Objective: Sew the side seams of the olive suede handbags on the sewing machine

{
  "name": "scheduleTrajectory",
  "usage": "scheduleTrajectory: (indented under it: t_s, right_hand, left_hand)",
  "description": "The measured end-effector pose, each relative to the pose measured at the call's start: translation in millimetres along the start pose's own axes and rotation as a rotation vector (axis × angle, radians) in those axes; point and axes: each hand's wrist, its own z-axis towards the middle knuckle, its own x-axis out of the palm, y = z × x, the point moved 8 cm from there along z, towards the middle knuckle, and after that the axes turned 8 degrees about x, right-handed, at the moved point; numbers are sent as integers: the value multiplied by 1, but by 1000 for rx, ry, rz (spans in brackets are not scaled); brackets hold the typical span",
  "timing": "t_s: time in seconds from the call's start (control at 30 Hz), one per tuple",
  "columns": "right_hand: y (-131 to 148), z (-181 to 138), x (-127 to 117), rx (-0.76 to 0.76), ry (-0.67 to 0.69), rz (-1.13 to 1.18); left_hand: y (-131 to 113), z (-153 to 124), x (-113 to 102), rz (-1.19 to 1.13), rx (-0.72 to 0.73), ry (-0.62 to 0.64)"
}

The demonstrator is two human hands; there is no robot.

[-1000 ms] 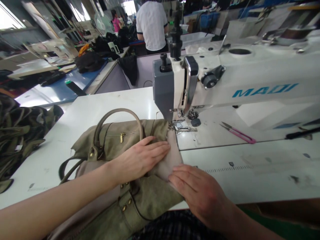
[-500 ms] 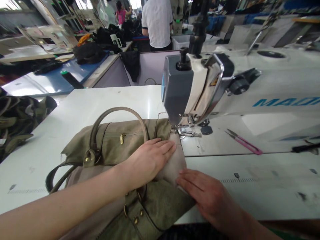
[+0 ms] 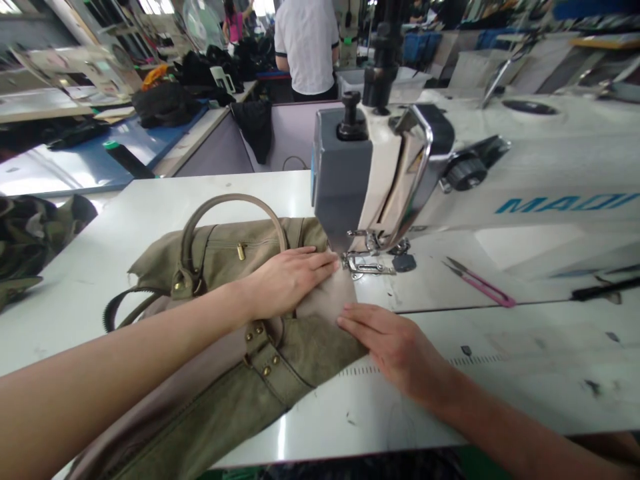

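An olive and beige fabric bag (image 3: 220,373) with a rounded handle, a small zip and brass rivets lies across the machine table. Its right edge reaches the presser foot (image 3: 367,265) of a sewing machine (image 3: 345,173). My left hand (image 3: 295,277) rests flat on the bag's beige panel, fingers stretched towards the presser foot. At the panel's right edge, my right hand (image 3: 395,340) has its fingers together on top of the fabric. Its thumb is hidden, apparently under the edge, so the hand seems closed on the bag.
Pink-handled thread snips (image 3: 480,283) lie on the table right of the presser foot. A camouflage fabric pile (image 3: 40,240) is at the left. Behind, a blue-topped table (image 3: 95,160) holds dark cloth, and a person in a white shirt (image 3: 307,50) stands with their back turned.
The bag's edge and both hands have moved forward along the presser foot, away from me. The bag's lower part has turned somewhat, showing more table at the front. The view has shifted slightly.
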Motion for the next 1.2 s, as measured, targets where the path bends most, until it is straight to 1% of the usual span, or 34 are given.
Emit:
scheduleTrajectory:
  t_s: [0.07, 0.13, 0.2, 0.23, 0.27, 0.3, 0.37, 0.43, 0.47, 0.53, 0.6, 0.67, 0.77, 0.83, 0.9, 1.07, 1.2]
  right_hand:
    - [-2, 2, 2, -1, -2, 3]
    - [-1, 3, 2, -6, -1, 12]
    - [2, 1, -1, 4, -26, 35]
    - [3, 0, -3, 14, -44, 47]
    - [4, -2, -6, 19, -67, 55]
    - [6, -4, -8, 21, -87, 60]
    - [8, -8, -9, 17, -90, 60]
    - [10, -9, -6, 7, -44, 61]
    - [10, -9, -4, 9, -15, 68]
    - [9, -6, -5, 35, 0, 113]
    - [7, -1, -7, 84, -24, 162]
    - [8, 3, -7, 92, -36, 159]
    - [16, 0, -1, 38, 4, 126]
    - [17, -7, 0, 30, 5, 131]
    - [18, -13, -1, 24, -12, 124]
    - [22, -17, -6, -20, -72, 89]
    - [24, -14, -5, -29, -31, 98]
  left_hand:
    - [10, 2, -3, -66, 4, -8]
    - [5, 1, -13, -161, 38, 0]
    - [-17, -6, -26, -230, 70, 47]
    - [-34, -11, -31, -243, 72, 77]
    - [-51, -18, -35, -238, 46, 113]
    - [-67, -26, -39, -228, -3, 125]
    - [-99, -41, -42, -220, -50, 137]
    - [-117, -51, -42, -213, -91, 122]
    - [-120, -52, -42, -221, -109, 107]
    - [-114, -48, -41, -257, -145, 71]
    - [-100, -38, -39, -249, -169, 50]
    - [-88, -24, -35, -134, -120, 21]
    - [-79, -13, -26, 33, -1, -8]
    - [-70, -15, -17, 44, -16, 7]
    - [-64, -20, -14, 22, -48, 8]
    - [-63, -28, -17, -16, -36, -51]
    - [-60, -26, -17, -53, -74, -45]
